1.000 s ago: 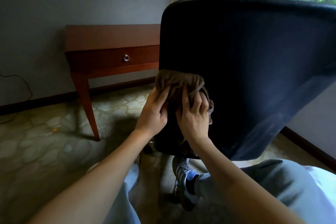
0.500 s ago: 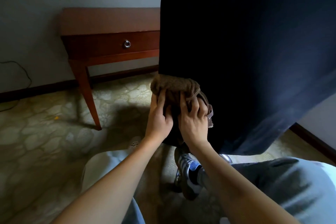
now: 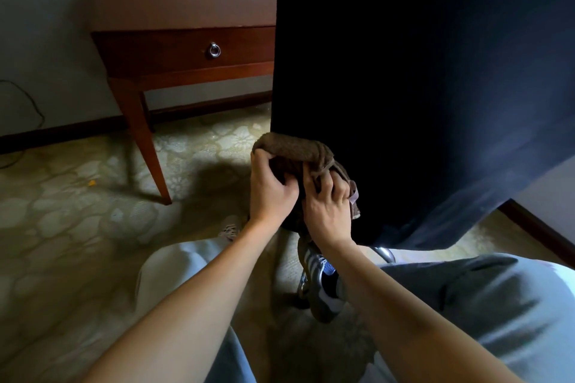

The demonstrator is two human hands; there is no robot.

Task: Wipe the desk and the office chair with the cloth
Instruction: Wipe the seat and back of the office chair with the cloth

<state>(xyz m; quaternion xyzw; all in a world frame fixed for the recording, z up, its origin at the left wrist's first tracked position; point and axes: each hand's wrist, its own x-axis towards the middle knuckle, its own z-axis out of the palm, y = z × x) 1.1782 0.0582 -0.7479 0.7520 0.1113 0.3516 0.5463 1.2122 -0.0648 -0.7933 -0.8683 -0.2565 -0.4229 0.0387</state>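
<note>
1. Two hands work closest to the camera. The left hand (image 3: 270, 193) has its fingers curled into the cloth (image 3: 295, 149), grasping a bunched fold. The right hand (image 3: 326, 211) clutches the same cloth just beside it, fingers hooked over the fabric with a hem strip lying across them.
2. One cloth, brown and terry-like, is wadded against the left edge of the office chair (image 3: 404, 87) back, near its lower left corner. It looks light, soft and floppy, so it should not slip or break (it may bunch rather than lie flat). Gripping a thick fold with the palm behind it seems the best hold for pressing.
3. One office chair is in view, its dark back filling the upper right. The covering looks like fabric that gives a little. The chair probably rolls, so I judge it needs steadying at the back's edge while being rubbed.
4. One desk (image 3: 174, 9) stands farthest off, against the wall. It is wooden, rigid and probably heavy, with one drawer and one ring pull (image 3: 214, 50). Nothing touches it now.
</note>
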